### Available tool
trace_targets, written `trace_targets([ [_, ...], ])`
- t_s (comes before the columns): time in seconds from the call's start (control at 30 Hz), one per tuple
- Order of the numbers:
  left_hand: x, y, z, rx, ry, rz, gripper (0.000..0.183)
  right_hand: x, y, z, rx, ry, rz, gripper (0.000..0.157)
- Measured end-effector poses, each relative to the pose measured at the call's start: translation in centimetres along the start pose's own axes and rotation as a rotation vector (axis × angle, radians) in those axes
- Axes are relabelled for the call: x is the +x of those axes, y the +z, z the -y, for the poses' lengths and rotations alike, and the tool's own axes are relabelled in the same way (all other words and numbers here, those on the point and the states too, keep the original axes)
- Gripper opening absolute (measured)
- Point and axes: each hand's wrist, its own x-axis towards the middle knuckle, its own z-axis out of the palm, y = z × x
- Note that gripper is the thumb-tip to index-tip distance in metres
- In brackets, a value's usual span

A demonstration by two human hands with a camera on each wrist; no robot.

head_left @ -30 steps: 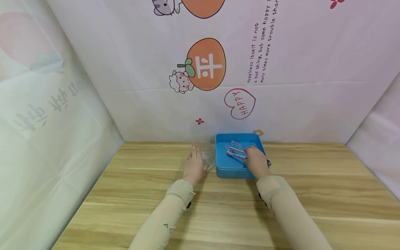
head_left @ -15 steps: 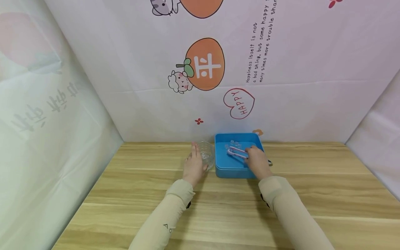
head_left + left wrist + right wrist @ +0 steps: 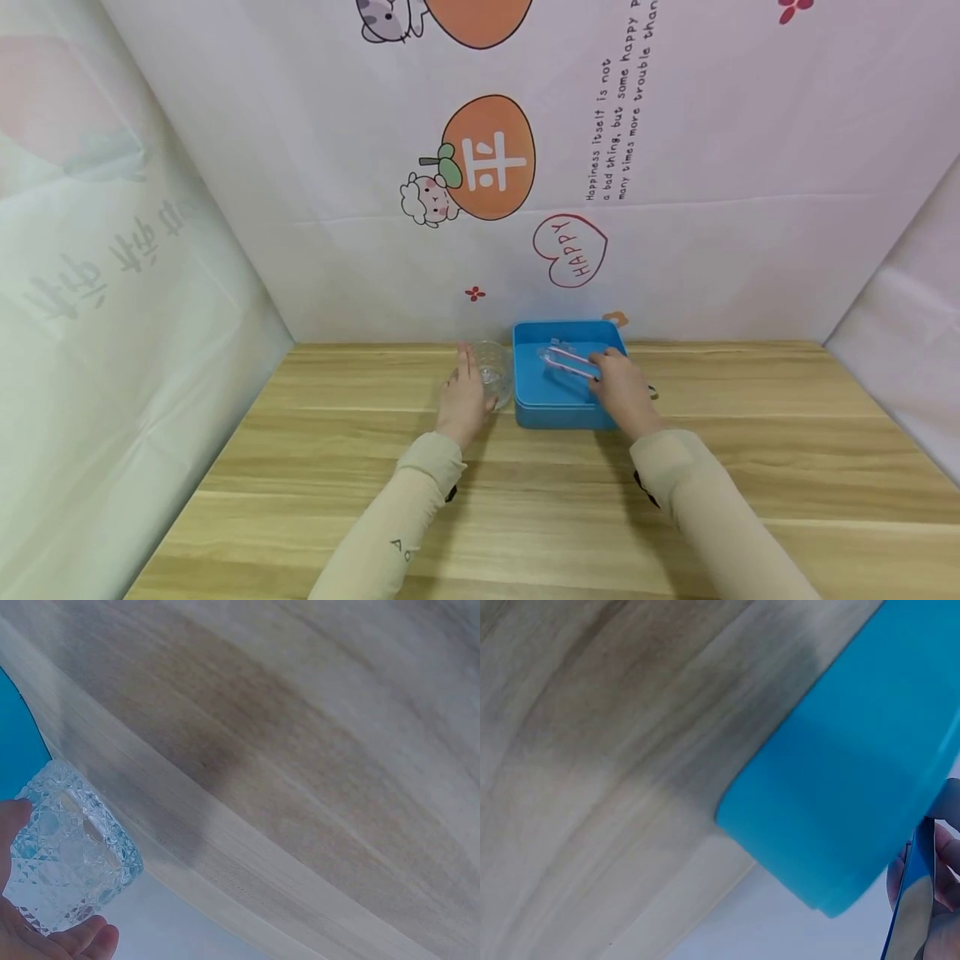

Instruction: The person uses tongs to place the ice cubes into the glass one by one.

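Observation:
My left hand (image 3: 463, 400) holds a clear cut-glass tumbler (image 3: 491, 375) at its left side, thumb near and fingers far. In the left wrist view the tumbler (image 3: 71, 847) sits between thumb and fingers, its faceted wall showing. Right of it stands a blue rectangular box (image 3: 558, 417). My right hand (image 3: 621, 392) grips tongs (image 3: 573, 362) over the box, their two pinkish-white arms pointing left. Small clear cubes (image 3: 560, 343) lie near the tips; whether the tips pinch one I cannot tell. In the right wrist view the tongs' shiny rear end (image 3: 915, 900) sticks out of the hand.
The wooden table (image 3: 540, 517) runs back to a wall covered with a printed white cloth (image 3: 675, 267). A pale cloth (image 3: 135, 333) hangs at the left side. The box stands close beside the tumbler, near the back cloth.
My right hand has shifted slightly right, and the tongs' tips have moved a little left and up. The left hand stays on the tumbler. The head view has drifted slightly.

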Motion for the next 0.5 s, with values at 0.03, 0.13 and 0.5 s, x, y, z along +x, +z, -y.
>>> trace_targets([
  [0.03, 0.0, 0.0, 0.0, -0.001, 0.000, 0.001, 0.095, -0.1, -0.2, 0.1, 0.007, -0.010, -0.008, 0.032],
  [0.13, 0.0, 0.1, 0.0, -0.006, 0.002, -0.002, 0.095, -0.3, -0.7, 0.4, 0.027, -0.049, -0.040, 0.031],
  [0.5, 0.0, 0.0, 0.0, -0.011, -0.004, 0.007, 0.093, -0.9, -2.0, 1.2, 0.067, -0.144, -0.126, 0.031],
])
